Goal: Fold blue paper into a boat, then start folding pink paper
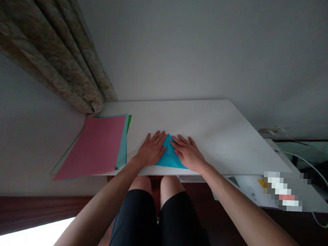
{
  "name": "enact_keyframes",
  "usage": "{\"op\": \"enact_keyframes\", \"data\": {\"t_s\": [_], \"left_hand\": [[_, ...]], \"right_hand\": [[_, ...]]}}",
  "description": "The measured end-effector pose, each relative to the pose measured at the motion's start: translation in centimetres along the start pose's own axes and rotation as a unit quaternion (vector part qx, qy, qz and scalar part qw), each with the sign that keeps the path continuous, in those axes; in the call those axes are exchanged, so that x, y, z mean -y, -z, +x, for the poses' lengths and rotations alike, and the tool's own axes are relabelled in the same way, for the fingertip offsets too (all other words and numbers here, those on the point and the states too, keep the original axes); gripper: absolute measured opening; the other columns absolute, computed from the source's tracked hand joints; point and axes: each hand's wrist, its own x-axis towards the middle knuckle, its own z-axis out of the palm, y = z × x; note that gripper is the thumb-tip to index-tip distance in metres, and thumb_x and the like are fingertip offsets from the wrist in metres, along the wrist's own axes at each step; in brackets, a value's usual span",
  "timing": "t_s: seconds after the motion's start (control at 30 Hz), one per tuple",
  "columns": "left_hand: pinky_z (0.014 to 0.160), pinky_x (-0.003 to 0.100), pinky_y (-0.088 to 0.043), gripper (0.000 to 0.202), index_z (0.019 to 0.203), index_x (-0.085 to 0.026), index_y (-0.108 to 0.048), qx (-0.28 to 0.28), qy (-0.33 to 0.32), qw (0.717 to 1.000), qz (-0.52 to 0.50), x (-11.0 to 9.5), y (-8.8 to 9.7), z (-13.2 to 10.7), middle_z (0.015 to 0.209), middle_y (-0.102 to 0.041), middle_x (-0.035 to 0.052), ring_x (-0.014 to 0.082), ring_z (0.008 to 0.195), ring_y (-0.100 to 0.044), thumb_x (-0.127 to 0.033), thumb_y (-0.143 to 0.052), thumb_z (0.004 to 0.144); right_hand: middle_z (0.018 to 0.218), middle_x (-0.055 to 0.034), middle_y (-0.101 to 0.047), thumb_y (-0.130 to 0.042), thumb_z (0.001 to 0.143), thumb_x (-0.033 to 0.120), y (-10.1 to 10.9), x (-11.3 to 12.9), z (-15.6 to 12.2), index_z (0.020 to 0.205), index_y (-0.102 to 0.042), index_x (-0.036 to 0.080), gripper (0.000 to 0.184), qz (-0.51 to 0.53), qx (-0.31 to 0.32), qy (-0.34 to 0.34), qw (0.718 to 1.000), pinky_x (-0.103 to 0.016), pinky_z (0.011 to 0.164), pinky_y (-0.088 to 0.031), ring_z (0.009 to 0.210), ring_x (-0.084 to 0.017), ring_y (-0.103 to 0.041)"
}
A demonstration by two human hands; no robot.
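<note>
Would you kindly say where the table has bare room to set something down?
Bare table: right of the right hand, and the strip between the blue paper and the wall. Crowded: the left end, under the pink sheet.

The one view looks from the person's head, facing forward and steeply down onto the desk (220, 140), with the knees (170, 185) low in the frame. It is near enough that the left hand (152, 150) and the right hand (189, 154) sit plainly around mid-frame, yet wide enough to take in the wall (183, 47) ahead and the curtain (63, 57) at upper left.
</note>
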Motion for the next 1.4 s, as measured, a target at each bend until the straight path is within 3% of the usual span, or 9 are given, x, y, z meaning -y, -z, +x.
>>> {"op": "enact_keyframes", "data": {"t_s": [0.23,0.47,0.63,0.97,1.1,1.4], "left_hand": [[0.12,0.058,-0.021,0.059,0.157,-0.016,-0.023,0.007,0.013,1.0,0.003,-0.3,-0.2,-0.1,0.164,-0.02,0.0075,0.0271,0.152,-0.017,-0.039,-0.022,0.103],[0.117,0.065,-0.022,0.06,0.158,-0.021,-0.022,0.009,0.071,0.997,0.01,-1.4,-0.4,-0.4,0.164,-0.019,0.0042,0.0295,0.152,-0.017,-0.041,-0.023,0.101],[0.118,0.063,-0.022,0.06,0.157,-0.02,-0.023,0.001,0.103,0.994,0.018,-1.7,-0.3,0.0,0.164,-0.021,0.0046,0.0283,0.152,-0.018,-0.042,-0.02,0.102],[0.118,0.064,-0.022,0.06,0.157,-0.019,-0.022,0.016,0.069,0.997,0.01,-0.8,-0.1,-0.1,0.164,-0.019,0.0024,0.0298,0.152,-0.015,-0.043,-0.019,0.102],[0.117,0.066,-0.022,0.06,0.158,-0.021,-0.022,0.014,0.058,0.998,0.016,-0.8,-0.2,-0.1,0.164,-0.018,0.0011,0.0311,0.152,-0.014,-0.043,-0.019,0.102],[0.114,0.073,-0.018,0.063,0.158,-0.024,-0.018,0.007,0.075,0.997,0.0,-1.4,-0.1,0.0,0.164,-0.018,0.0029,0.0324,0.152,-0.014,-0.048,-0.021,0.101]], "right_hand": [[0.16,-0.001,-0.033,-0.032,0.1,0.027,0.5,0.1,0.2,0.149,-0.044,0.03,0.05,-0.013,0.026,0.016,0.999,-0.062,0.116,-0.023,0.149,-0.028,-0.025],[0.162,-0.0062,-0.026,-0.03,0.098,0.031,0.5,0.5,1.3,0.156,-0.028,0.016,0.06,-0.027,0.04,-0.014,0.999,-0.058,0.119,-0.019,0.15,-0.029,-0.021],[0.163,-0.0054,-0.025,-0.027,0.099,0.037,0.3,0.4,2.1,0.156,-0.029,0.018,0.06,-0.032,0.041,-0.032,0.998,-0.06,0.119,-0.019,0.15,-0.03,-0.02],[0.164,-0.0017,-0.022,-0.028,0.1,0.04,0.4,-0.1,2.5,0.157,-0.027,0.024,0.059,-0.03,0.068,-0.013,0.997,-0.063,0.119,-0.014,0.152,-0.031,-0.014],[0.164,-0.0034,-0.023,-0.026,0.1,0.041,0.6,0.0,2.5,0.157,-0.025,0.025,0.059,-0.028,0.071,-0.015,0.997,-0.069,0.116,-0.013,0.152,-0.033,-0.013],[0.164,-0.0055,-0.019,-0.025,0.1,0.036,0.1,2.1,3.2,0.157,-0.026,0.021,0.058,-0.053,0.052,-0.068,0.995,-0.078,0.11,-0.014,0.151,-0.038,-0.013]]}}
